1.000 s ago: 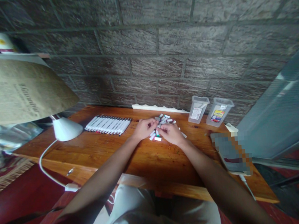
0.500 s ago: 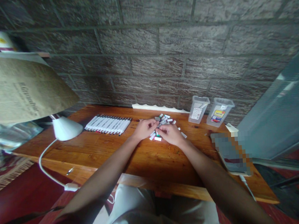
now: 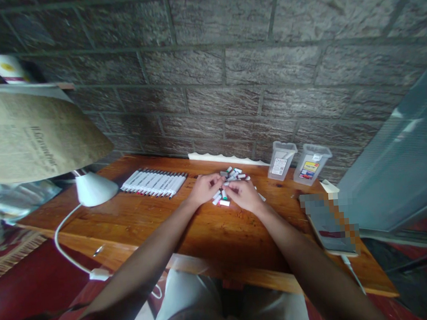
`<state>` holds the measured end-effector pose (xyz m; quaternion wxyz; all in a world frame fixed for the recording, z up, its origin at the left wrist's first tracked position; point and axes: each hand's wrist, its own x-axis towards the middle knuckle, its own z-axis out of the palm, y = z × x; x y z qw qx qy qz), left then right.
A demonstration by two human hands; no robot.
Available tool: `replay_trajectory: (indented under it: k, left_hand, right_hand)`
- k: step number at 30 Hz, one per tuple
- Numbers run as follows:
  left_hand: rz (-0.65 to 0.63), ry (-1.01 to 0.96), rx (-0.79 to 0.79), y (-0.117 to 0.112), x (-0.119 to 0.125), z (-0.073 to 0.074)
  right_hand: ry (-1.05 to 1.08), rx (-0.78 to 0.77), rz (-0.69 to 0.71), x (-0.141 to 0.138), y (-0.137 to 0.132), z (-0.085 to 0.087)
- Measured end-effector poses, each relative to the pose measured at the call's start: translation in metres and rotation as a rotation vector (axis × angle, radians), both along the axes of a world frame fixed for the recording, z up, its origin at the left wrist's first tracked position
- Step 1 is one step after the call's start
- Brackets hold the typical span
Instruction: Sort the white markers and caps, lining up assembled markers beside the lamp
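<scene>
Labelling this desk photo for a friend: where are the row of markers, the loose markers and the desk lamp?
row of markers (image 3: 154,185): head view, middle of the barrels
loose markers (image 3: 232,174): head view, far end of the pile
desk lamp (image 3: 95,189): head view, white shade

White markers (image 3: 232,174) lie jumbled in a heap.

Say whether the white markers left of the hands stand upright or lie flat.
Flat: the white-barrelled markers lie side by side on the orange wooden desk.
</scene>
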<state>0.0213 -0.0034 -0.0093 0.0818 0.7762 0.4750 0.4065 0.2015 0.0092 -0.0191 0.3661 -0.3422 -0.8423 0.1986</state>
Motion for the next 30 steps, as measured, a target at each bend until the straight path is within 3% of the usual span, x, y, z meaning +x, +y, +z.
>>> replay_trajectory:
  k: [30]
  left_hand:
    - [0.07,-0.094,0.047,0.001,-0.007,-0.001]
  right_hand:
    - [0.082,0.001,-0.188,0.01,0.013,-0.002]
